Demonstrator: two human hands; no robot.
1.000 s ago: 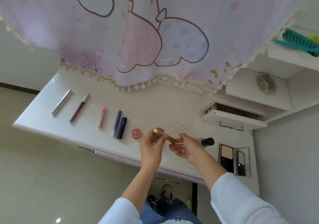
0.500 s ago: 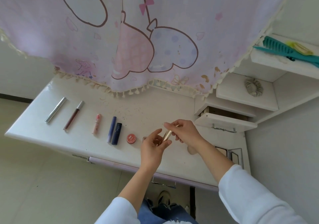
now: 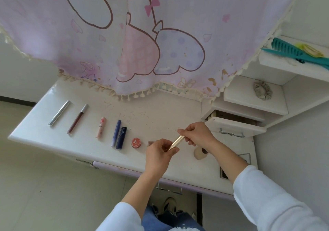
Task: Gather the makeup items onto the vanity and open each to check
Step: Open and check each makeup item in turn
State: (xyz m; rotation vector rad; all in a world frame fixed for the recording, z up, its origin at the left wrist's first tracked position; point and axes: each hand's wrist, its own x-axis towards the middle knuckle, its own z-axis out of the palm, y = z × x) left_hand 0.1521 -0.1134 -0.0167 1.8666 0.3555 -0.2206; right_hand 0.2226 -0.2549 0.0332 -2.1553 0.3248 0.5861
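- White vanity top [image 3: 160, 109] under a pink cartoon curtain [image 3: 142, 35], with makeup laid in a row. Where is the gold tube [image 3: 176, 142]?
- Up off the top, between two hands. The left hand [image 3: 158, 152] pinches the low end. The right hand [image 3: 197, 134] pinches the high end.
- Is it open?
- I can't tell. I see no gap in it. I think the cap is about to be pulled.
- What could go wrong?
- If the cap pops off fast, a hand could slip and the tube could drop. It could hit the round red jar [image 3: 136, 143] or the makeup brush [image 3: 198, 154] near the hands, and they could roll.
- Anything else?
- The front edge is close. A round tube could roll off onto the floor. The right arm also crosses over the compact [image 3: 224, 174] and could bump it.
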